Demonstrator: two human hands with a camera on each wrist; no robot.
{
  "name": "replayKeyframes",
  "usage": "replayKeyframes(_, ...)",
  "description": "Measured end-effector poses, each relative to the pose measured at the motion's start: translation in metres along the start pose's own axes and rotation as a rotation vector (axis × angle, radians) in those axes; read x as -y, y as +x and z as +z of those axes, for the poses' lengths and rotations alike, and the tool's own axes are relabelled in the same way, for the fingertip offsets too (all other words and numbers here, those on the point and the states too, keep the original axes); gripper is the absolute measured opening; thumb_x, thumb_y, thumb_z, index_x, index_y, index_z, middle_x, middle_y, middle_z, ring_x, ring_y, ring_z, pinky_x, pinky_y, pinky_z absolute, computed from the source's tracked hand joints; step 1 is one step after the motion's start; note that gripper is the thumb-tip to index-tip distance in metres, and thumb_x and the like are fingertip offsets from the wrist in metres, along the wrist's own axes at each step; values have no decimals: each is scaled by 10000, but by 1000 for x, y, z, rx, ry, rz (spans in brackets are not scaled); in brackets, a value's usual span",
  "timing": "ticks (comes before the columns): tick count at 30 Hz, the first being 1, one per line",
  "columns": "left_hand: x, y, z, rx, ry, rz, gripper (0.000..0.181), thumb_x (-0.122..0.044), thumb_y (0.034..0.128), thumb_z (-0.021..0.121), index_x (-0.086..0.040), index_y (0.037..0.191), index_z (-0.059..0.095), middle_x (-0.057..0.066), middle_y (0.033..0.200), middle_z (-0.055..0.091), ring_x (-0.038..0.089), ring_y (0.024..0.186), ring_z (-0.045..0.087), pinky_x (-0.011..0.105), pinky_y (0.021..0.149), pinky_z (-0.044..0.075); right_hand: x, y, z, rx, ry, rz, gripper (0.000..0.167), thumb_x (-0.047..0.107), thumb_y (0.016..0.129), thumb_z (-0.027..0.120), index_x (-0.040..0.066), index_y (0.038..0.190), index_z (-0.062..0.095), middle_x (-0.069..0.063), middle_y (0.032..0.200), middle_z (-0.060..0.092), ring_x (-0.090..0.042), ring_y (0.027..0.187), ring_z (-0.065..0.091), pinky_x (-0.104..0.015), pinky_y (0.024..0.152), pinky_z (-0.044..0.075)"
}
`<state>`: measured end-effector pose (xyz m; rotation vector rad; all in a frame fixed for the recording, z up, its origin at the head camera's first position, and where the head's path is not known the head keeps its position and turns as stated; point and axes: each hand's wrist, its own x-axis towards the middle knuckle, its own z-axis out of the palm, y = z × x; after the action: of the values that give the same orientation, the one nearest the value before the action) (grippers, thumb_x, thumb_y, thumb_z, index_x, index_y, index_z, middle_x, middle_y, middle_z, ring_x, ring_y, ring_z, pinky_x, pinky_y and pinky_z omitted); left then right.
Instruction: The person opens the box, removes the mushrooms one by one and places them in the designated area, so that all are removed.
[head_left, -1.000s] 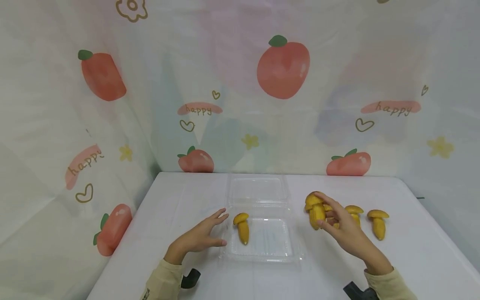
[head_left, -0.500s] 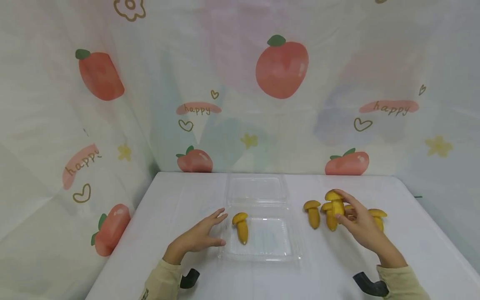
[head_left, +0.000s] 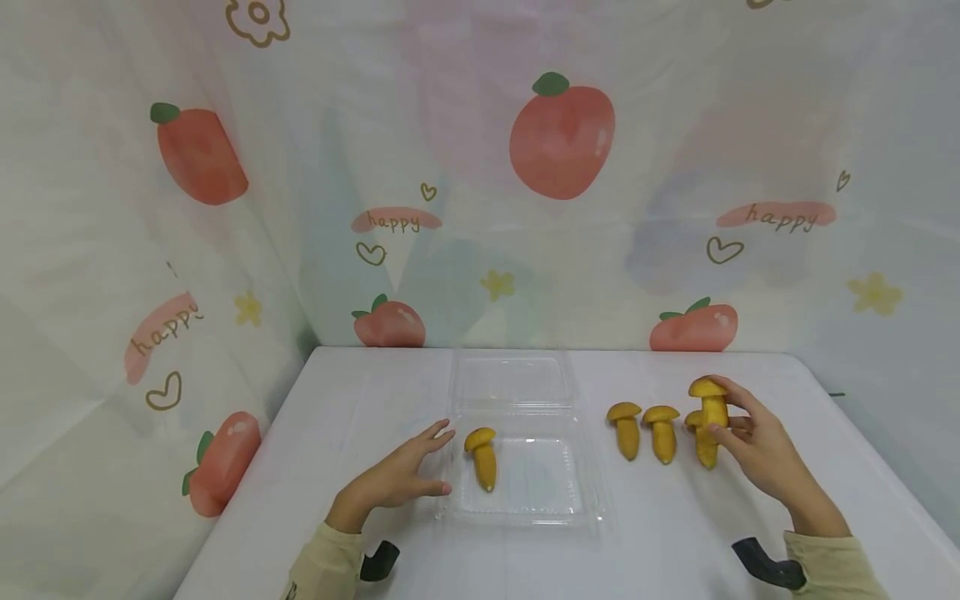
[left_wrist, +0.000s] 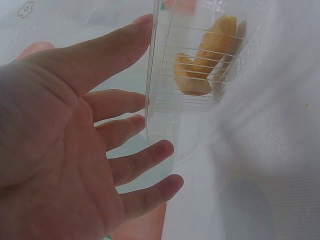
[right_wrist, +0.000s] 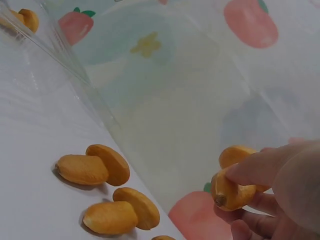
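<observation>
My right hand [head_left: 772, 446] pinches a yellow mushroom [head_left: 715, 407] by its stem, cap up, above the table. Two more mushrooms, a left one [head_left: 627, 432] and a right one [head_left: 663, 435], lie to the left of that hand. Another mushroom [head_left: 703, 450] lies partly hidden behind the held one. In the clear plastic box [head_left: 540, 500], one mushroom [head_left: 484, 460] lies at the left side. My left hand [head_left: 393, 475] is spread beside the box's left edge; in the left wrist view its thumb and some fingertips [left_wrist: 137, 123] appear to touch the rim.
The box's lid [head_left: 513, 379] is folded back behind its tray on the white table [head_left: 420, 550]. A printed cloth [head_left: 480, 167] with fruit pictures hangs at the back and sides. A black curved piece [head_left: 381, 561] sits near the left sleeve, and a similar piece [head_left: 768, 567] near the right.
My right hand has moved to the right with the held mushroom, past the left two lying mushrooms. The rightmost mushroom is now out of sight around the hand. My left hand stays put.
</observation>
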<state>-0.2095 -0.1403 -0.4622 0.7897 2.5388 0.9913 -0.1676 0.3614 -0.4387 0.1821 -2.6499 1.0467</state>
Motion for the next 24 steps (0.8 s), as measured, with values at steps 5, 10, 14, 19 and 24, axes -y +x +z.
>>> replayKeyframes(5,1,0,0,-1,3,9,818,-211,895,780,-13,1562,349,175,1688,209,432,1542,232,645,1203,256,-13,-1,-6,7,11,78,690,60,991,623,64,1584,272,-382,1399,406,19,889,574,-127,634,516)
replayKeyframes(10,3,1,-1,-2,10,14,818,-215,896,779,-14,1562,349,175,1687,212,429,1542,235,643,1202,258,-27,-1,-9,-10,32,92,676,36,986,597,70,1582,279,-374,1380,417,154,838,500,-116,647,513)
replayKeyframes(14,4,1,-1,-3,12,17,816,-213,899,777,-10,1562,346,179,1687,208,425,1544,232,638,1204,257,-39,-1,-12,-30,6,105,669,14,983,563,83,1586,283,-353,1394,421,123,916,481,-59,665,464)
replayKeyframes(19,4,3,-1,-2,14,25,809,-202,903,771,4,1559,344,192,1685,202,426,1544,228,633,1207,253,-51,-3,-18,-15,-19,163,685,16,993,526,55,1601,212,-403,1440,363,-441,1078,541,-11,653,411)
replayKeyframes(24,5,3,0,4,4,9,811,-206,904,770,-21,1567,340,164,1694,196,410,1551,221,629,1211,255,-64,-6,-23,-16,-26,188,704,3,995,526,19,1600,168,-435,1440,335,-550,1064,492,-2,639,397)
